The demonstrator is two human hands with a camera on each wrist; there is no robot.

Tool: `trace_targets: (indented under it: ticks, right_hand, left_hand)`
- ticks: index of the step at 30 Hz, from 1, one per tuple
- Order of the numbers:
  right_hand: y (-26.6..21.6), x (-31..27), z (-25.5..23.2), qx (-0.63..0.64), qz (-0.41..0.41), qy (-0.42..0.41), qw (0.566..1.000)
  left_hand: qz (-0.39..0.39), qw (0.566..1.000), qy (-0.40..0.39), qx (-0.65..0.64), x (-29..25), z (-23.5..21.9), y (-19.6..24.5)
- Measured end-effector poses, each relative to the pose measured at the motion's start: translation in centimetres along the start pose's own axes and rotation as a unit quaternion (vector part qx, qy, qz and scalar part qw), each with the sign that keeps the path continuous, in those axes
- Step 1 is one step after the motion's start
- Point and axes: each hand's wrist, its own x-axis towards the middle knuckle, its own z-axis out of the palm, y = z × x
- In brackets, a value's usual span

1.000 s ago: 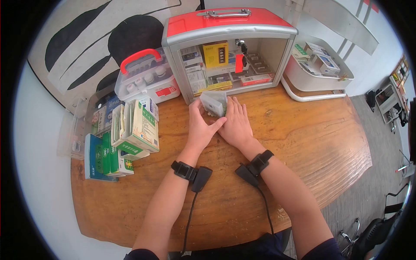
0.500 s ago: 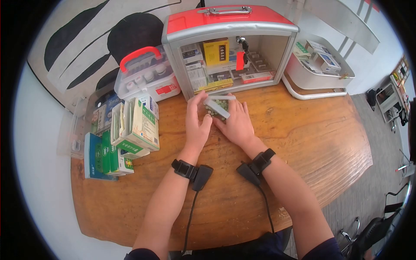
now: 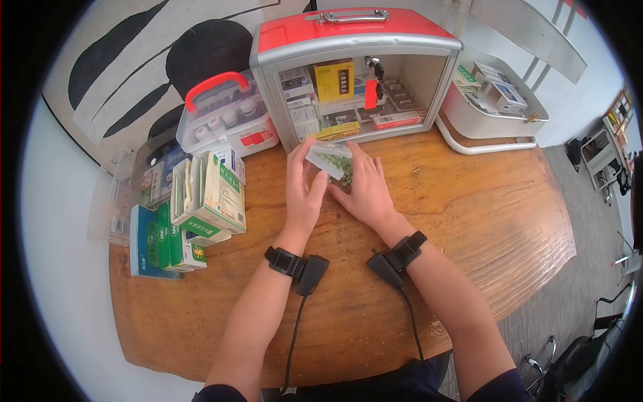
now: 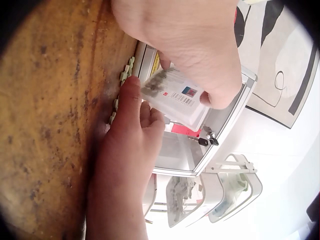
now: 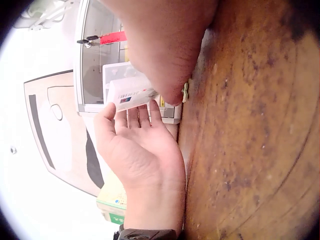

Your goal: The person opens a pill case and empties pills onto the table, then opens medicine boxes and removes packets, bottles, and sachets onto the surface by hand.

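My left hand (image 3: pixel 303 191) holds a small clear plastic box (image 3: pixel 325 161) with a hinged lid, tilted low over the table. Its thumb lies on one face, which bears a printed label, and the fingers are behind it, as the right wrist view shows. Green tablets (image 3: pixel 347 175) show at the box's lower end, and several more tablets (image 4: pixel 125 75) lie on the wood. Cupped at the other side of the tablets is my right hand (image 3: pixel 367 191), its side close to the table and its fingers loosely extended; the fingertips are partly hidden in the head view.
Behind the hands stands a red-topped medicine cabinet (image 3: pixel 355 43) with keys in its glass door. To its left are a clear medicine case (image 3: pixel 228 127) with a red handle and several medicine cartons (image 3: pixel 224 201). A white bin (image 3: pixel 479 120) of boxes stands right, on the wooden table (image 3: pixel 469 221).
The plastic box has turned and tilted between the hands, bringing the green tablets into view. My left thumb has drawn away from the right hand and now lies against the box.
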Motion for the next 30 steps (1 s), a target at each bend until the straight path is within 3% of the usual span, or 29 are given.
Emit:
trace_targets:
  ticks: [10,18,28,30]
  right_hand:
    - [0.4,0.0,0.4,0.005,-0.025,0.002,1.0]
    - [1.3,0.1,1.1,-0.004,-0.006,0.003,1.0]
    - [1.2,0.2,1.0,0.01,-0.007,0.027,1.0]
    - [1.3,0.1,1.1,0.008,-0.008,0.027,1.0]
  left_hand:
    - [-0.01,0.994,0.032,0.107,-0.2,0.3,-0.7]
    - [0.04,0.983,-0.07,0.167,0.1,0.0,0.9]
    - [0.058,0.98,-0.091,0.167,0.4,0.1,1.5]
    - [0.057,0.989,-0.07,0.116,0.4,0.1,1.2]
